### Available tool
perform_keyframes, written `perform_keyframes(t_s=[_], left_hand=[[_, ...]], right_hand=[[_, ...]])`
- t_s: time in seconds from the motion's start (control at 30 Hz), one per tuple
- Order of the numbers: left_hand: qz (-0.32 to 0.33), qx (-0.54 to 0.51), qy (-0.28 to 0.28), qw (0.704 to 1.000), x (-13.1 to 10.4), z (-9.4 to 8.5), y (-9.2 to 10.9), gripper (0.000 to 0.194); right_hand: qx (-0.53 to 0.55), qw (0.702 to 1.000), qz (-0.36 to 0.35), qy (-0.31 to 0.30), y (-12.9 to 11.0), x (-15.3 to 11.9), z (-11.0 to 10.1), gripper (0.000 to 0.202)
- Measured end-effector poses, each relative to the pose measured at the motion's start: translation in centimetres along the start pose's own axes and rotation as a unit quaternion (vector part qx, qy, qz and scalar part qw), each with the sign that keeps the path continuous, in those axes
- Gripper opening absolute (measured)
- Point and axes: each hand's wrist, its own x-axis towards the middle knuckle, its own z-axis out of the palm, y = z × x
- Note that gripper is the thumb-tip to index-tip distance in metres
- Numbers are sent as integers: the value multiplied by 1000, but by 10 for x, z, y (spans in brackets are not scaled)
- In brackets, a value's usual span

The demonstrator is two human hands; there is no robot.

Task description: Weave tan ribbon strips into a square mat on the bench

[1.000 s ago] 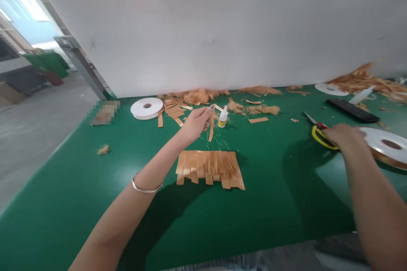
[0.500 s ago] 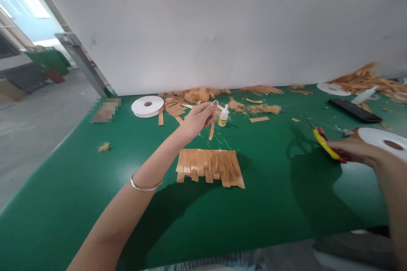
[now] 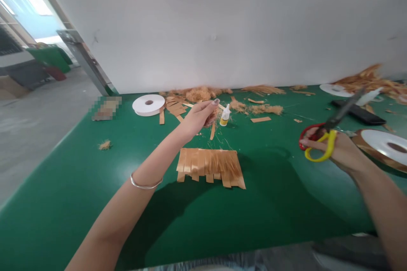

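Observation:
My left hand is closed in a pinch above the far middle of the table. Whatever sits between its fingertips is too small to make out. Just right of it stands a small white glue bottle with a yellow label. Out to the right, my right hand grips scissors by their red and yellow handles, blades pointing up and away to the right. Between my arms, a fringed piece of tan ribbon strips lies flat on the green table, touched by neither hand.
A white ribbon roll lies at the back left, and a brown ribbon roll at the right. Cut strips and frayed fibre line the white back panel. A black phone rests beyond the scissors.
My right hand has moved left and turned, swinging the scissors so their blades point up and right instead of left. My left hand and the fringed piece have stayed put.

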Motion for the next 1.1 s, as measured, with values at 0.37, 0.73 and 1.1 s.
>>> perform_keyframes(t_s=[0.37,0.73,1.1], left_hand=[[3,1,-6,1000,1,1,0,39],[13,-8,-12,1000,1,4,4,38],[-4,3,1,1000,2,7,7,37]], right_hand=[[-342,888,-301,-71,-41,-3,74,10],[-450,807,-296,-242,-85,-23,78,21],[-499,770,-296,-267,-89,-23,92,20]])
